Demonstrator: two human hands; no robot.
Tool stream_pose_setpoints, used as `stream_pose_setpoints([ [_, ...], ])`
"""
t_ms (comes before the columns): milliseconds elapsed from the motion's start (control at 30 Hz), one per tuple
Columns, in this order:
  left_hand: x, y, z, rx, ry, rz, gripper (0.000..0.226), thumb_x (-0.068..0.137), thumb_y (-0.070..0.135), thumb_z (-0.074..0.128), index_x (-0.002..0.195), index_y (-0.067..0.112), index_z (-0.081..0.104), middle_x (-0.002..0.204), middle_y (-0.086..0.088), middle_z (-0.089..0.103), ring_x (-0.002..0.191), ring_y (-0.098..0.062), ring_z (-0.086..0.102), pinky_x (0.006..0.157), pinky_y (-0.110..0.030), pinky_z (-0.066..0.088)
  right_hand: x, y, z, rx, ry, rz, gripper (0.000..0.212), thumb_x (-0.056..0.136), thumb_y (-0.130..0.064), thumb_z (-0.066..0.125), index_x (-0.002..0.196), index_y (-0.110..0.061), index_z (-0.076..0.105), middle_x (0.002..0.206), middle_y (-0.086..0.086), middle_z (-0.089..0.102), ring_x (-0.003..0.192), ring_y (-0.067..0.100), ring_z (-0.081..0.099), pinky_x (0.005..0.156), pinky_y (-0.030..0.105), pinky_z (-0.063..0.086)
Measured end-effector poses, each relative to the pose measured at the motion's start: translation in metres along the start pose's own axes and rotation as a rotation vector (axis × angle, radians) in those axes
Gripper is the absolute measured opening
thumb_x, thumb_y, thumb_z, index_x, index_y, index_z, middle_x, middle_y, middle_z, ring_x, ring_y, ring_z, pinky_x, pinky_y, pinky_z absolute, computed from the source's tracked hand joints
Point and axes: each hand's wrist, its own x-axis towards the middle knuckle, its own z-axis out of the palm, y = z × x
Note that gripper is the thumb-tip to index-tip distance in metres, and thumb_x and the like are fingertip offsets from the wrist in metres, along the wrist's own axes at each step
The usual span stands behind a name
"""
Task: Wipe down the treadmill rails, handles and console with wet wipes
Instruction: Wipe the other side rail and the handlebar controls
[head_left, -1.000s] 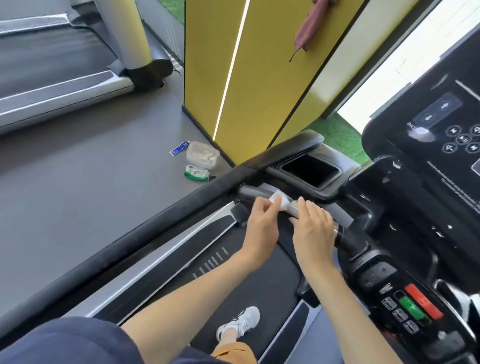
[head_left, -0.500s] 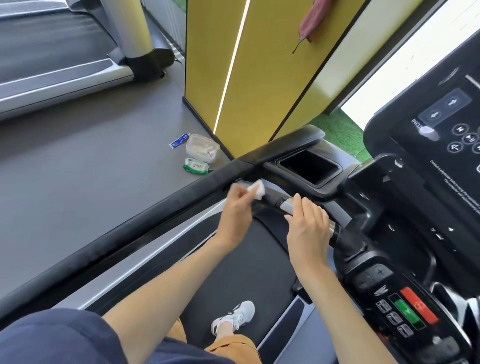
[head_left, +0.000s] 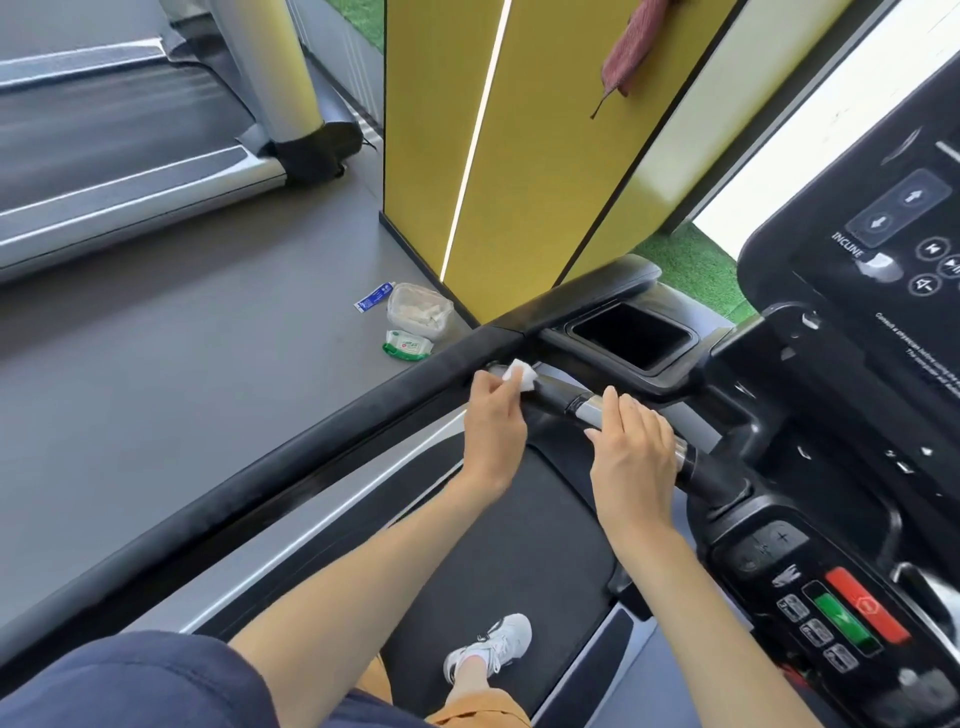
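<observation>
Head view: the treadmill console (head_left: 857, 312) fills 3 o'clock; the black side rail (head_left: 311, 467) runs from 7 o'clock to centre, with the handle (head_left: 561, 400) just inside it. My right hand (head_left: 636, 457) rests on the handle's metal section, fingers laid loosely over it. My left hand (head_left: 493, 421), at its 10 o'clock, pinches a white wet wipe (head_left: 522, 375) against the handle's far end.

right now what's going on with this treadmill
A person standing on the treadmill is wiping its handle bar. The left hand holds a wet wipe against the bar's far end, beside the side rail. The right hand rests on the same bar nearer the console. A wipes pack lies on the floor.
</observation>
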Motion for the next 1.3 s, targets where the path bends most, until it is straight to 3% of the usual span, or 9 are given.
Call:
stream_pose_setpoints([
  [167, 0.008, 0.014, -0.011, 0.181, -0.291, 0.4, 0.032, 0.085, -0.007, 0.05, 0.109, 0.008, 0.064, 0.085, -0.008, 0.043, 0.072, -0.023, 0.044, 0.055, -0.035, 0.041, 0.001, -0.002, -0.003, -0.011, -0.005, 0.002, 0.06, 0.061, 0.0, 0.087, 0.114, 0.01, 0.061, 0.097, 0.02, 0.066, 0.091, 0.035, 0.065, 0.085, 0.045, 0.052],
  [300, 0.047, 0.015, -0.024, 0.514, -0.364, 0.252, 0.027, 0.085, -0.008, 0.046, 0.105, 0.0, 0.063, 0.103, -0.013, 0.044, 0.094, -0.028, 0.043, 0.076, -0.044, 0.046, 0.0, -0.003, -0.003, -0.025, -0.013, 0.006, 0.059, 0.063, -0.004, 0.086, 0.115, 0.009, 0.061, 0.098, 0.02, 0.065, 0.091, 0.035, 0.064, 0.086, 0.045, 0.052],
  [500, 0.047, 0.046, -0.011, 0.455, -0.627, 0.488, 0.016, 0.084, -0.004, 0.049, 0.093, 0.001, 0.061, 0.1, -0.009, 0.043, 0.09, -0.022, 0.042, 0.074, -0.034, 0.041, -0.001, -0.002, 0.0, -0.01, -0.027, 0.002, 0.058, 0.067, -0.001, 0.082, 0.119, 0.01, 0.058, 0.1, 0.019, 0.064, 0.095, 0.035, 0.063, 0.089, 0.047, 0.05],
  [667, 0.089, 0.041, -0.018, 0.668, -0.744, 0.226, 0.017, 0.09, 0.002, 0.042, 0.089, 0.0, 0.058, 0.104, -0.014, 0.047, 0.096, -0.033, 0.049, 0.077, -0.039, 0.042, 0.0, -0.003, -0.002, -0.021, -0.016, 0.003, 0.058, 0.065, -0.004, 0.085, 0.116, 0.009, 0.06, 0.095, 0.017, 0.063, 0.088, 0.034, 0.063, 0.085, 0.045, 0.051],
  [767, 0.086, 0.07, -0.008, 0.575, -0.89, 0.228, 0.022, 0.091, 0.003, 0.046, 0.084, -0.007, 0.064, 0.085, -0.017, 0.056, 0.072, -0.029, 0.05, 0.059, -0.024, 0.036, 0.0, -0.003, -0.001, -0.027, -0.025, 0.0, 0.057, 0.067, -0.004, 0.083, 0.117, 0.009, 0.059, 0.095, 0.017, 0.063, 0.089, 0.033, 0.063, 0.086, 0.046, 0.051],
  [867, 0.084, 0.076, -0.006, 0.599, -0.963, 0.276, 0.022, 0.092, 0.0, 0.042, 0.084, -0.004, 0.062, 0.095, -0.02, 0.059, 0.067, -0.018, 0.042, 0.053, -0.015, 0.035, 0.0, -0.002, 0.0, -0.031, -0.017, -0.007, 0.055, 0.068, -0.002, 0.082, 0.117, 0.009, 0.059, 0.093, 0.016, 0.063, 0.087, 0.033, 0.062, 0.085, 0.046, 0.052],
  [1000, 0.1, 0.052, -0.013, 0.7, -0.876, 0.208, 0.022, 0.094, 0.011, 0.042, 0.076, 0.001, 0.051, 0.105, -0.021, 0.057, 0.083, -0.031, 0.053, 0.072, -0.036, 0.039, 0.001, -0.002, 0.001, -0.046, -0.016, -0.006, 0.056, 0.065, -0.003, 0.084, 0.115, 0.008, 0.061, 0.092, 0.015, 0.063, 0.086, 0.031, 0.063, 0.083, 0.043, 0.053],
  [1133, 0.083, 0.057, 0.001, 0.646, -0.68, 0.164, 0.023, 0.093, 0.014, 0.047, 0.099, -0.002, 0.062, 0.113, -0.018, 0.054, 0.101, -0.036, 0.056, 0.079, -0.036, 0.04, 0.0, -0.002, 0.001, -0.055, -0.012, -0.008, 0.056, 0.066, -0.002, 0.083, 0.116, 0.008, 0.06, 0.093, 0.015, 0.062, 0.087, 0.031, 0.062, 0.085, 0.044, 0.052],
  [1300, 0.016, 0.03, 0.006, 0.323, -0.219, 0.289, 0.026, 0.08, -0.005, 0.053, 0.098, 0.007, 0.067, 0.086, -0.003, 0.043, 0.074, -0.019, 0.044, 0.058, -0.028, 0.032, -0.001, -0.002, 0.004, -0.07, -0.01, -0.004, 0.057, 0.067, 0.001, 0.082, 0.118, 0.008, 0.059, 0.096, 0.016, 0.063, 0.091, 0.031, 0.062, 0.088, 0.044, 0.051],
])
